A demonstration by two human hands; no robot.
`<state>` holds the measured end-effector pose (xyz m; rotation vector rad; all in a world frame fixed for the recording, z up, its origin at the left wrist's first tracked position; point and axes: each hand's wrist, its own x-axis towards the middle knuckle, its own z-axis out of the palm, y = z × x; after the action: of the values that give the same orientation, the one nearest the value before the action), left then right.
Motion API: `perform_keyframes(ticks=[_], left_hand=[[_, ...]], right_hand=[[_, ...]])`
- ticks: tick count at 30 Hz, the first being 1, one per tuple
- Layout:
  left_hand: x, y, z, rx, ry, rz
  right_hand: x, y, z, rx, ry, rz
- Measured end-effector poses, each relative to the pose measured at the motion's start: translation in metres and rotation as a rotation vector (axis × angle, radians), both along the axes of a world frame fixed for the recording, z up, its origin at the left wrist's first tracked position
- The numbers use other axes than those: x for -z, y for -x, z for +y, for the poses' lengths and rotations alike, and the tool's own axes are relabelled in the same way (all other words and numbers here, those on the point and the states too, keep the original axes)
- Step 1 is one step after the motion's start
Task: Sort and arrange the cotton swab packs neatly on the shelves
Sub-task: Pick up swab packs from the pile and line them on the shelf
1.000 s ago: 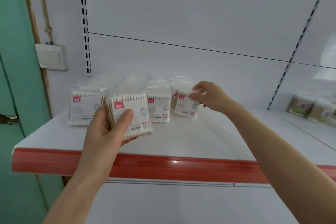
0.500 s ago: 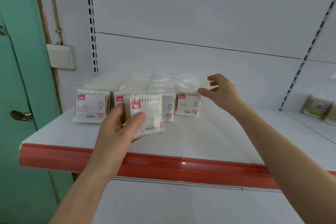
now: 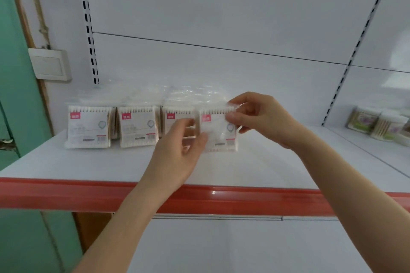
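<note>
**Well back on the shelf [image 3: 266, 162]: rightmost cotton swab pack [image 3: 218, 133] held upright**

It faces label forward, swabs running vertically, beside three standing packs [image 3: 137, 128] lined along the back panel [image 3: 221, 77]. The right hand [image 3: 261, 117] pinches its top right corner. The left hand [image 3: 177, 155], blurred, seems to grip its lower left edge. Bare shelf runs rightward and forward to the red lip [image 3: 199, 197].

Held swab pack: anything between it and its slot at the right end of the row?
Nothing visible. The left hand and right hand hold the pack right beside the row's third pack. Only bare shelf shows under it and to its right.
</note>
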<state>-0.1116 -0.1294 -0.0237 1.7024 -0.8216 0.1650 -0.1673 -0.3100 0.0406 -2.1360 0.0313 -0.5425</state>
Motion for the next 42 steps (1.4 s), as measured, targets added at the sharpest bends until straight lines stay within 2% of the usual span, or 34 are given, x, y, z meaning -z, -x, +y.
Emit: perform_keyframes(ticks=[3,5,7,13,24,27,32,42], left_hand=[[0.01,0.001,0.005,-0.173,-0.341,-0.265],[0.012,0.003,0.005,-0.203,-0.549,-0.313],[0.012,0.004,0.003,-0.211,-0.643,-0.345],[0.014,0.002,0.003,-0.227,-0.64,-0.344],[0.012,0.006,0.004,-0.235,-0.666,-0.405],[0.01,0.006,0.005,-0.223,-0.675,-0.419],[0.011,0.005,0.007,-0.175,-0.61,-0.42],[0.0,0.054,-0.042,0.091,-0.478,-0.514]], right_hand=[[0.004,-0.006,-0.023,0.141,0.008,-0.005],[0.01,-0.016,-0.03,0.194,0.047,0.012],[0.015,-0.028,-0.03,0.209,0.095,0.032],[0.026,-0.057,-0.027,0.27,0.223,0.023],[0.03,-0.052,-0.022,0.323,0.209,0.043],[0.025,-0.04,-0.024,0.356,0.191,0.057],[0.023,-0.013,-0.03,0.499,0.286,0.098],[0.036,0.076,-0.082,0.692,0.359,0.217]])
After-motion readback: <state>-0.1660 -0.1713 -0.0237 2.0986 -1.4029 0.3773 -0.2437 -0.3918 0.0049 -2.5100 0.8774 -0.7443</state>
